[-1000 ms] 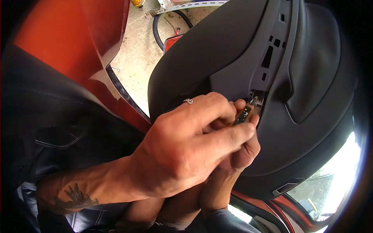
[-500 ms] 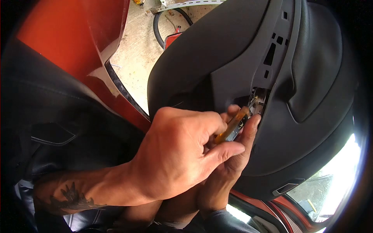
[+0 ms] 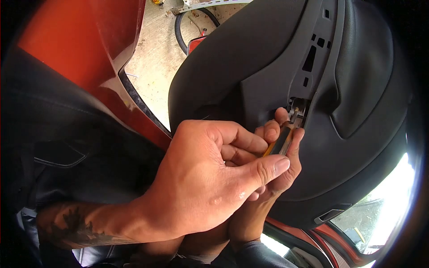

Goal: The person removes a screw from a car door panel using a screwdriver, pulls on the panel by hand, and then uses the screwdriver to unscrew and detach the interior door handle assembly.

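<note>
My left hand, tattooed at the forearm, comes in from the left with its thumb and curled fingers on a screwdriver with a yellow and black handle. From below, my right hand reaches up, palm toward me, its thumb and fingertips on either side of the handle's front end. The screwdriver's shank points up into a recess in a dark grey trim panel. Metal shows inside this recess. The screwdriver's tip is too small to make out.
Above the recess, a strip with several cut-outs runs up the panel. Red car bodywork lies at the left. Beyond it, a black hoop and a perforated metal strip rest on the concrete floor. A car window shows at lower right.
The screwdriver handle has rolled, showing more black than before. My left thumb has slid forward along it and the left fingers have opened slightly. My right fingertips have shifted up around its front end.
</note>
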Demonstrator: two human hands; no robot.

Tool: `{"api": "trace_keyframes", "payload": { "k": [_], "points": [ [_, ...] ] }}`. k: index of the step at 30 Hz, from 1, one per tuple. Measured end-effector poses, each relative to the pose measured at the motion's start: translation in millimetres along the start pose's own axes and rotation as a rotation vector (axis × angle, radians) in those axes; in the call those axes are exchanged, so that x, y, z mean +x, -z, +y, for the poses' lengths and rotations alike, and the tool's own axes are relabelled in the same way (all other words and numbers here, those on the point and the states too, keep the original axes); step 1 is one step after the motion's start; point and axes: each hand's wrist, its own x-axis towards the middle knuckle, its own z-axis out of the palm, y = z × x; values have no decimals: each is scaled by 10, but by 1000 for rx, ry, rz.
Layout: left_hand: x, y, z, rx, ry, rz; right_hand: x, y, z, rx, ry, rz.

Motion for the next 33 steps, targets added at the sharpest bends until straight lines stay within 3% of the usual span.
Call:
{"api": "trace_keyframes", "payload": {
  "k": [8,10,12,16,19,20,21,23,26,28,29,33],
  "points": [
    [23,24,27,-14,-141,55,83,-55,124,123,-11,-14],
    [52,80,22,157,-231,72,79,-131,80,53,-10,81],
    [58,83,51,142,-267,77,65,-144,2,-205,-120,242],
    [13,80,2,297,-324,19,41,-313,32,-395,-41,495],
    [52,110,-82,452,-582,49,59,-228,-20,-311,-93,388],
    [65,135,-61,454,-581,50,59,-204,-22,-250,-95,356],
    [81,159,-36,625,-681,21,44,-65,-75,-240,-141,186],
    [72,170,-17,796,-782,-7,64,-17,-60,-176,-133,92],
    [41,99,11,773,-761,18,109,59,-75,-64,-123,-55],
    [-21,26,128,352,-87,99,139,49,-78,-198,-112,-54],
    [-22,34,131,276,4,100,158,113,-87,-176,-123,-101],
    [-10,27,52,9,-31,55,175,179,-50,-53,-115,-214]
  ]
}}
